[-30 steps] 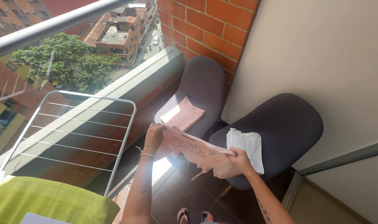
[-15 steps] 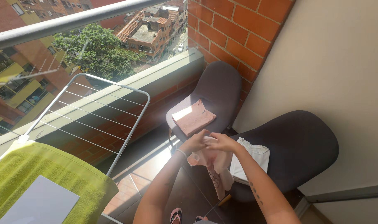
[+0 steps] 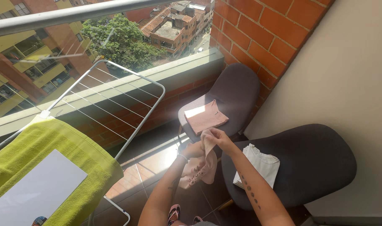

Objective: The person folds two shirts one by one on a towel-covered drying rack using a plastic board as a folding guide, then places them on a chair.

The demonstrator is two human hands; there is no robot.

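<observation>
A pale pink printed garment hangs folded in half between my two hands, over the floor in front of the chairs. My right hand pinches its top edge, held highest. My left hand grips the cloth just below and to the left. Right behind my hands, a folded pink cloth lies on the seat of the far dark chair. A folded white top rests on the near dark chair, to the right of my right forearm.
A wire drying rack stands at the left with a green towel and a white sheet on it. Behind it run a low balcony wall and a metal rail. Brick and plaster walls close the right side.
My hands came together from a wide spread, folding the pink garment in half; now it hangs lower from both hands. The view has shifted left, showing more of the rack and towel.
</observation>
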